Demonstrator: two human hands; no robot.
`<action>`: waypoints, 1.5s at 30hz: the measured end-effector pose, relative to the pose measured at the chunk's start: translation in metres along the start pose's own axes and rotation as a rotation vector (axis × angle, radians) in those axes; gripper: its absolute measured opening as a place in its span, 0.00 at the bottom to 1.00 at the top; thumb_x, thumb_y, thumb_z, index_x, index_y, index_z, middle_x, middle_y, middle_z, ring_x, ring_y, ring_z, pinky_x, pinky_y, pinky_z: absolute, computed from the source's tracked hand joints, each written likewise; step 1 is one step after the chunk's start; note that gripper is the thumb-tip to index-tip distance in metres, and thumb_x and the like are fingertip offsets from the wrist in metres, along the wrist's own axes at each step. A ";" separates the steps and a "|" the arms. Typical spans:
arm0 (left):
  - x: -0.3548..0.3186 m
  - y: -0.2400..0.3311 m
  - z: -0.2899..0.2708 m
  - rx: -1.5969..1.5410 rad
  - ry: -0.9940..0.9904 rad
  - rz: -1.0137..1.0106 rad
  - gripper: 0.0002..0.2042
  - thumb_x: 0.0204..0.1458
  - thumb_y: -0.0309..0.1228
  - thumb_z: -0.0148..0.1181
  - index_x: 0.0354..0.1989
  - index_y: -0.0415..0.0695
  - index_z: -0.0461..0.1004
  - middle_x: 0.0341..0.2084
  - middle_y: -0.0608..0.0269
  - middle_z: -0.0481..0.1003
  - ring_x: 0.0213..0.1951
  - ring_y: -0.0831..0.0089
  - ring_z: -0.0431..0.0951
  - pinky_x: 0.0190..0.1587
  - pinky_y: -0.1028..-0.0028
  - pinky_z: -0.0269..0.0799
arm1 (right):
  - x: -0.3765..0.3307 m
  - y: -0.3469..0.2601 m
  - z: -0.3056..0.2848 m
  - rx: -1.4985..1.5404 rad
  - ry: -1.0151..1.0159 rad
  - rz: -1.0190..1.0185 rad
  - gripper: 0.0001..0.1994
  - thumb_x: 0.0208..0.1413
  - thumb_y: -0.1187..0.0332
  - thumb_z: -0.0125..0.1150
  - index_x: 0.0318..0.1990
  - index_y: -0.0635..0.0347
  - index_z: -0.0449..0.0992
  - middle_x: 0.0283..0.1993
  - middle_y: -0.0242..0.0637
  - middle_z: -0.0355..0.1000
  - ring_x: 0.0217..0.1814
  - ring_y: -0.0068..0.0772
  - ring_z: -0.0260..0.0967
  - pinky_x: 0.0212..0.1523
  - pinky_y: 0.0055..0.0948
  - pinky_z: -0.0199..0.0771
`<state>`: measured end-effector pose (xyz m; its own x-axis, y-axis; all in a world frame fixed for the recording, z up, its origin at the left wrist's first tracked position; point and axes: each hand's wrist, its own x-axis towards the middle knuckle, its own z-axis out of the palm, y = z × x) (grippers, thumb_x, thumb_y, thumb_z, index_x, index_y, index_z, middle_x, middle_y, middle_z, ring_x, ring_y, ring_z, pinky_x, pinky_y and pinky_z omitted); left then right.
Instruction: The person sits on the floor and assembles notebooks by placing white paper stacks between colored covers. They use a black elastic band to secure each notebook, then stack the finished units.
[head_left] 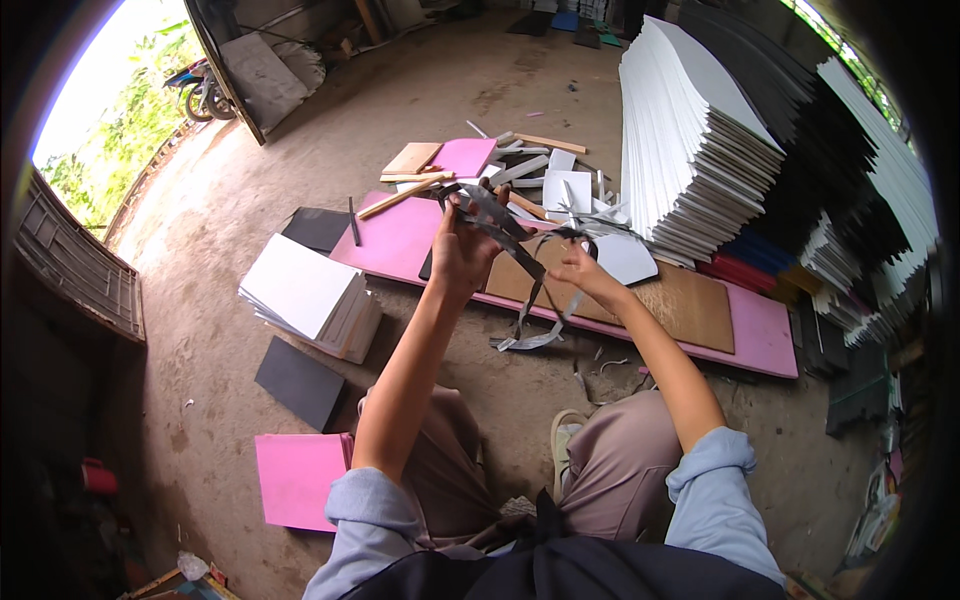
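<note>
My left hand (466,248), raised over the low work surface, is closed round a tangle of thin grey and black strips (522,260). Part of the tangle lies across its palm and fingers. On the other side, my right hand (590,274) has its fingers at a dark loop of the same strips and appears to pinch it. Loose ends hang between the hands, down past the near edge of a brown board (690,305). That board lies on a long pink sheet (765,325). What the fingertips press on is partly hidden.
White sheets (310,285) form a stack on the left, beside a dark sheet (300,385) and pink sheets (300,480). White offcuts (525,170) and a wooden stick (405,195) lie beyond my hands. A tall white sheet pile (690,140) stands at the right.
</note>
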<state>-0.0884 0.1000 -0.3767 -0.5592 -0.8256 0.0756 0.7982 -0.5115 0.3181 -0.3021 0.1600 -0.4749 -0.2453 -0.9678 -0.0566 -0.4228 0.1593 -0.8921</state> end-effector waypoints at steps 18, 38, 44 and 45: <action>0.002 -0.006 -0.056 1.436 0.315 0.123 0.17 0.49 0.30 0.46 0.46 0.42 0.50 0.26 0.57 0.64 0.31 0.68 0.69 0.36 0.73 0.64 | 0.000 -0.068 -0.006 1.050 -0.020 -0.221 0.06 0.56 0.72 0.42 0.40 0.63 0.59 0.37 0.42 0.68 0.43 0.34 0.68 0.47 0.27 0.67; -0.002 -0.059 -0.036 2.330 -0.354 0.684 0.15 0.44 0.42 0.55 0.34 0.45 0.69 0.22 0.63 0.72 0.28 0.70 0.73 0.42 0.69 0.59 | -0.012 -0.059 0.001 0.893 0.039 0.181 0.12 0.52 0.70 0.45 0.40 0.62 0.52 0.37 0.44 0.63 0.32 0.32 0.67 0.33 0.36 0.74; 0.003 -0.041 -0.033 1.443 -0.213 -0.224 0.11 0.53 0.36 0.47 0.34 0.41 0.67 0.21 0.68 0.67 0.24 0.80 0.68 0.26 0.79 0.62 | -0.029 -0.065 -0.015 0.623 -0.294 0.102 0.21 0.48 0.72 0.53 0.47 0.61 0.52 0.40 0.34 0.63 0.44 0.26 0.63 0.50 0.27 0.61; 0.005 -0.039 -0.033 1.321 -0.181 -0.345 0.12 0.54 0.37 0.46 0.33 0.40 0.67 0.20 0.69 0.66 0.23 0.81 0.65 0.25 0.79 0.62 | -0.029 -0.062 -0.016 0.637 -0.338 0.079 0.19 0.48 0.73 0.54 0.47 0.61 0.55 0.39 0.33 0.64 0.43 0.25 0.64 0.50 0.27 0.62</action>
<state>-0.1145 0.1081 -0.4199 -0.7859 -0.6100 -0.1012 -0.1325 0.0062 0.9912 -0.2824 0.1814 -0.4105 0.0724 -0.9818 -0.1753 0.2010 0.1865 -0.9617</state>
